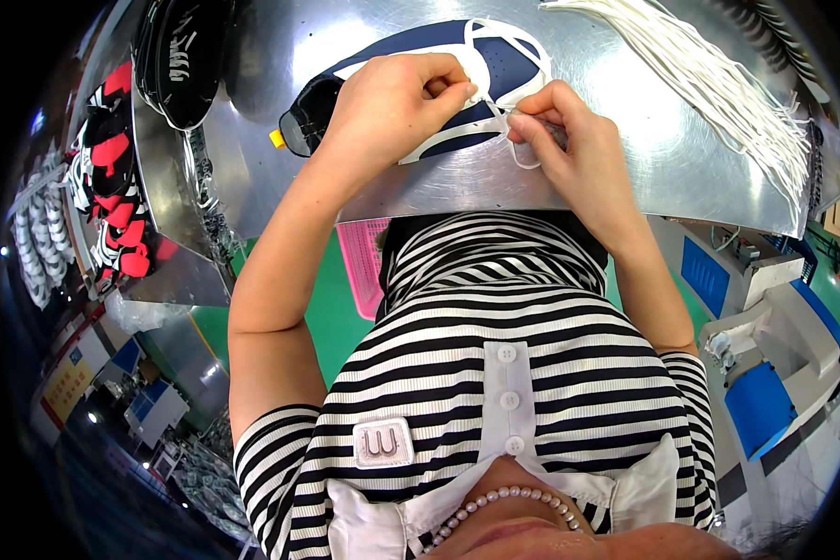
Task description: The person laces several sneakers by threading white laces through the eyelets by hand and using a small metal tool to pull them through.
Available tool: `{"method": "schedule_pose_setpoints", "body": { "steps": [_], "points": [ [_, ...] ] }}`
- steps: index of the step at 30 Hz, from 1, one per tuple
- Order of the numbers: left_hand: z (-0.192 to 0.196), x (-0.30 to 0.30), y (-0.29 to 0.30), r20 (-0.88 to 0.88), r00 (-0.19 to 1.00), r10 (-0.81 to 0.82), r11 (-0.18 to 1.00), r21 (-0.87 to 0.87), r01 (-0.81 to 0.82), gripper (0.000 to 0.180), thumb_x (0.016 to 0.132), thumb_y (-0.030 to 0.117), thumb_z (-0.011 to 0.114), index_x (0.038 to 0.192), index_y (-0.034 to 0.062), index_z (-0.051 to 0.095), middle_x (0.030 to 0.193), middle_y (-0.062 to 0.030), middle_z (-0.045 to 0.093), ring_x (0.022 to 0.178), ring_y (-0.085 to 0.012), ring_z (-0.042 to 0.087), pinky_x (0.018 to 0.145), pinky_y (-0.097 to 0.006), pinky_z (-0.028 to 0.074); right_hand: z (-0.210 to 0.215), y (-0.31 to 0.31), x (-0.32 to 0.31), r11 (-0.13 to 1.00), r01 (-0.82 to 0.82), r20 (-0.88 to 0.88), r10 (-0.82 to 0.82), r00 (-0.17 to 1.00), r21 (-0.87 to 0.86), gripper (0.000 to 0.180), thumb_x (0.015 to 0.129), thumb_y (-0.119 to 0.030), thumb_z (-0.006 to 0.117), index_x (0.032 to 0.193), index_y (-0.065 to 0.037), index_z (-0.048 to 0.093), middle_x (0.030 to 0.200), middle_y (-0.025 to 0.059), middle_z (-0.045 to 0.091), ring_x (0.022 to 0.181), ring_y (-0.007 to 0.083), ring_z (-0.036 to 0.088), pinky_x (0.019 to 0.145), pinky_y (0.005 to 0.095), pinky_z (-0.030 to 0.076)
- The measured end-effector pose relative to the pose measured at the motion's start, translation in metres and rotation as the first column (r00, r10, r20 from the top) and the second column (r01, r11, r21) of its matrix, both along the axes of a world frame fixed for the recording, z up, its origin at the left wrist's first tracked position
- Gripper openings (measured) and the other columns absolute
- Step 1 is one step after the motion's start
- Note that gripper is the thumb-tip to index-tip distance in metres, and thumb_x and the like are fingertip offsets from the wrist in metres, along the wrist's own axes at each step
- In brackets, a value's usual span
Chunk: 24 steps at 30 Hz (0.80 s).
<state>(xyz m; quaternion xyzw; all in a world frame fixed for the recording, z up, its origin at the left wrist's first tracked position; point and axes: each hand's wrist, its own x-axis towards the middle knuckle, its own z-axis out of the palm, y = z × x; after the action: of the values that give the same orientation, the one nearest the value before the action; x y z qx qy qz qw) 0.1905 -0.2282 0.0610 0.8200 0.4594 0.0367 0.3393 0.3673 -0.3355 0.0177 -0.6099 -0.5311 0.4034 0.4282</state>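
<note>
A navy and white shoe upper [518, 67] lies across the metal table in front of me, its black-lined heel opening at the left, with a yellow tab beside it. My left hand [387, 107] reaches over its middle, thumb and forefinger pinched together at the white eyelet edge; what lies between those fingertips is hidden. Just right of them, my right hand [574, 140] pinches a white shoelace [525, 164] close to the upper. Part of that lace hangs in a small loop below the fingers. More white lace curves over the toe end.
A bundle of white laces [686, 89] spreads over the table's right side. Black shoe parts [182, 61] stand at the far left, with red, black and white pieces [112, 187] beyond. A pink basket [362, 266] sits below the table edge; a grey and blue machine [775, 364] stands at right.
</note>
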Motion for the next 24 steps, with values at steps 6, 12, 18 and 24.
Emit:
{"method": "schedule_pose_setpoints", "body": {
  "steps": [6, 12, 18, 24],
  "points": [
    [0.000, 0.000, -0.001, -0.018, 1.000, -0.001, 1.000, 0.012, 0.001, 0.023, 0.088, 0.024, 0.068, 0.092, 0.0017, 0.070, 0.070, -0.0059, 0.065, 0.062, -0.0114, 0.057, 0.062, -0.026, 0.047, 0.000, 0.004, 0.000, 1.000, -0.022, 0.096, 0.020, 0.995, 0.017, 0.016, 0.089, -0.017, 0.068, 0.095, -0.004, 0.060, 0.075, 0.0106, 0.069, 0.066, 0.0261, 0.069, 0.061, 0.0335, 0.051],
    [-0.002, -0.001, -0.001, -0.010, 1.000, -0.023, 1.000, 0.006, 0.023, 0.022, 0.088, 0.023, 0.068, 0.093, 0.0012, 0.069, 0.071, -0.0065, 0.065, 0.062, -0.0115, 0.058, 0.063, -0.026, 0.047, 0.000, 0.005, 0.000, 0.999, -0.019, 0.076, 0.017, 0.997, 0.030, 0.016, 0.089, -0.018, 0.067, 0.093, -0.004, 0.060, 0.075, 0.0097, 0.069, 0.066, 0.0265, 0.068, 0.060, 0.0347, 0.051],
    [-0.004, -0.016, 0.000, 0.203, 0.965, -0.166, 0.986, 0.024, 0.165, 0.021, 0.084, 0.011, 0.070, 0.101, -0.0003, 0.066, 0.085, -0.0112, 0.068, 0.074, -0.0185, 0.064, 0.071, -0.030, 0.050, 0.004, 0.011, 0.001, 0.991, -0.104, 0.272, 0.078, 0.959, 0.082, 0.015, 0.087, -0.016, 0.067, 0.090, -0.004, 0.059, 0.070, 0.0110, 0.066, 0.064, 0.0297, 0.066, 0.057, 0.0383, 0.051],
    [-0.004, -0.009, -0.020, 0.080, 0.974, -0.214, 0.934, 0.310, 0.179, 0.022, 0.082, 0.005, 0.068, 0.103, 0.0003, 0.065, 0.092, -0.0140, 0.067, 0.083, -0.0324, 0.065, 0.073, -0.036, 0.051, -0.007, 0.016, -0.029, 0.963, -0.057, 0.479, -0.079, 0.874, 0.263, 0.015, 0.086, -0.011, 0.065, 0.089, -0.005, 0.051, 0.067, 0.0113, 0.064, 0.063, 0.0308, 0.065, 0.052, 0.0398, 0.049]
  ]
}}
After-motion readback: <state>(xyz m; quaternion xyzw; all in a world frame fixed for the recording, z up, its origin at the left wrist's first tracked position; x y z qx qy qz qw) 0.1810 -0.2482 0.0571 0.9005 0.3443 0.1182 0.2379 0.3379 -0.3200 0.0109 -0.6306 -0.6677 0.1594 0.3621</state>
